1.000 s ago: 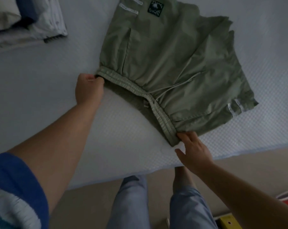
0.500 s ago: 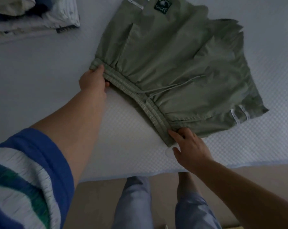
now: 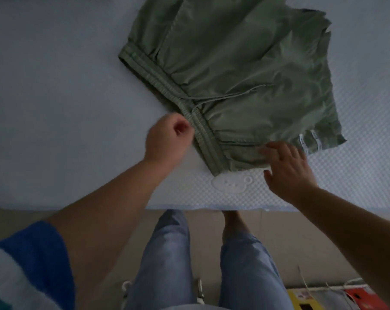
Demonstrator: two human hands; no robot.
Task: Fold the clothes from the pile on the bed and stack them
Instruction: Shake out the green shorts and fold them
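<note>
A pair of olive-green shorts (image 3: pixel 241 70) lies folded in half on the pale bed (image 3: pixel 55 108), its ribbed waistband running diagonally toward the near edge and a drawstring trailing across the fabric. My left hand (image 3: pixel 169 137) hovers just left of the waistband with fingers curled and nothing in them. My right hand (image 3: pixel 286 166) lies with spread fingers on the shorts' near lower edge, by the waistband's end.
The bed's near edge (image 3: pixel 212 208) runs across the middle of the view, with a bear-shaped embossed mark (image 3: pixel 231 183) close to it. My legs in blue trousers stand below. Yellow and red boxes (image 3: pixel 337 298) lie on the floor at lower right.
My left hand has let go of the waistband's far end and drawn back toward its middle. My right hand slid right along the shorts' lower edge. The view has shifted, hiding the pile at upper left.
</note>
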